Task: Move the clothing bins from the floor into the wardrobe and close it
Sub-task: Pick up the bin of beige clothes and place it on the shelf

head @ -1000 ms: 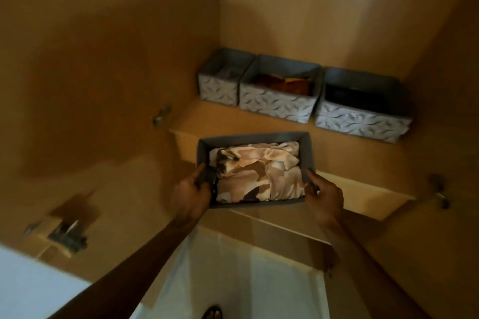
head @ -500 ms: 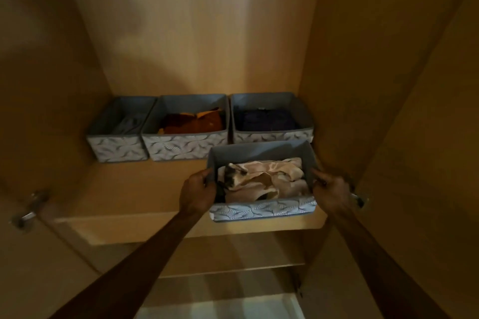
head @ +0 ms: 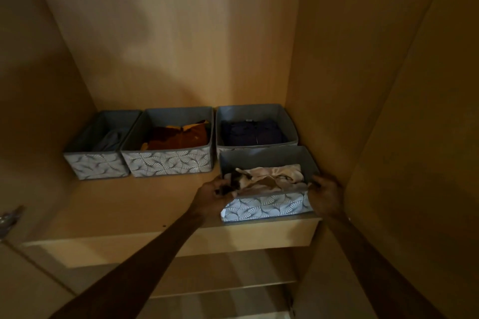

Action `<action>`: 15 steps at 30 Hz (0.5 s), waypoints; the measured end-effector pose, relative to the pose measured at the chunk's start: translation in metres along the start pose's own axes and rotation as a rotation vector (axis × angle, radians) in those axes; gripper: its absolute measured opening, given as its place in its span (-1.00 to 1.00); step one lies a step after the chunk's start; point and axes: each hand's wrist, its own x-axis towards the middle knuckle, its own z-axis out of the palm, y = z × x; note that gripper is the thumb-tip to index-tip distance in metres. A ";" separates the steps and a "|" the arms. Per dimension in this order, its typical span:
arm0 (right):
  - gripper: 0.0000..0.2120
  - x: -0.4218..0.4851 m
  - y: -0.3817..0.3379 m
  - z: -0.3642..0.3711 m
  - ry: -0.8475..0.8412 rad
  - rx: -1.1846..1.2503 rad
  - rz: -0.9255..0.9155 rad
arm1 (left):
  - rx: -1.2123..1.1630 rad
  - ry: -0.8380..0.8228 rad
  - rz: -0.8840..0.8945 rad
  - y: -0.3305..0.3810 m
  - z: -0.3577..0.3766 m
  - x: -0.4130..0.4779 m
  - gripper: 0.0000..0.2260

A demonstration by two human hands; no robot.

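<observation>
A grey fabric bin with a leaf-patterned front (head: 264, 206) holds folded cream and brown clothes and rests at the front right of the wardrobe shelf (head: 129, 204). My left hand (head: 211, 195) grips its left wall and my right hand (head: 325, 195) grips its right wall. Behind it stand three matching bins in a row: a left bin (head: 97, 164) with grey cloth, a middle bin (head: 168, 163) with orange-brown clothes, and a right bin (head: 259, 114) with dark blue clothes.
The wardrobe's right side panel (head: 324, 72) stands close beside my right hand. The open right door (head: 427, 137) fills the right edge. A metal hinge (head: 10, 217) shows at the far left. Lower shelves (head: 220, 290) lie below.
The bin has moved forward and right onto the shelf, in front of the dark-clothes bin. My view has swung from looking down at the floor to facing the shelf.
</observation>
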 end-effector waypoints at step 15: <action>-0.80 -0.008 -0.004 0.007 -0.057 -0.063 -0.140 | -0.012 0.198 -0.056 0.001 -0.001 -0.010 -0.50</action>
